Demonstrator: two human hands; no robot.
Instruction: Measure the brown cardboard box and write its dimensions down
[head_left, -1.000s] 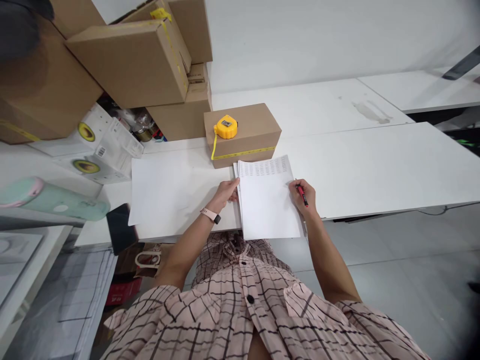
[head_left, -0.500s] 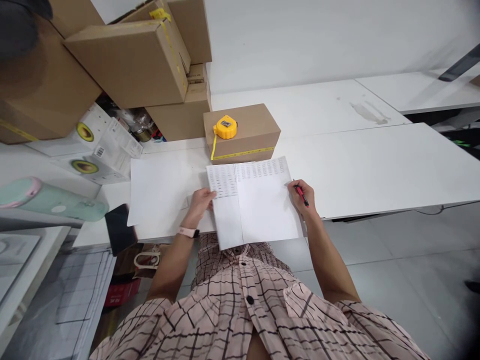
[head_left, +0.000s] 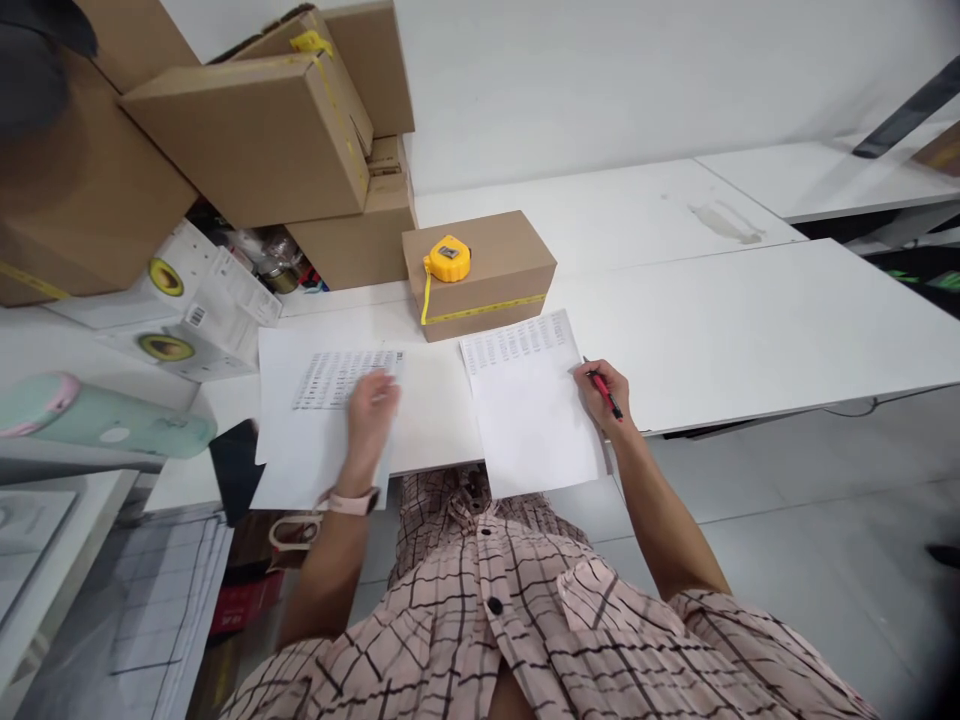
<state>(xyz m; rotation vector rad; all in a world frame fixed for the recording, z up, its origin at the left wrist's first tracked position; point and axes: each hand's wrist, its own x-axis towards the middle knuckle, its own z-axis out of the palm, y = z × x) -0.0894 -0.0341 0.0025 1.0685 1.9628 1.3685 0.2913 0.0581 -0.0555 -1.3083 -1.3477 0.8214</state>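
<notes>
At the left of the table (head_left: pixel 750 320), a sheet (head_left: pixel 315 440) of unreadably small printed rows, overhanging the near edge, is covered by the blurred, seemingly flat, unclenched left hand (head_left: pixel 373 415), while a second sheet (head_left: pixel 532 430), also overhanging, is touched by the right hand (head_left: pixel 600 390) clenched on a red pen (head_left: pixel 606 394), with bare room beyond.

Shirt (head_left: pixel 450 650): pale pink, crossed by thin dark check lines, buttoned down the front.
Buttons (head_left: pixel 493 606): small, round, dark.
Sleeves (head_left: pixel 739 640): short, same check; forearms bare.
Strap (head_left: pixel 349 500): pale pink band below the left hand (head_left: pixel 373 405), probably a watch.
</notes>
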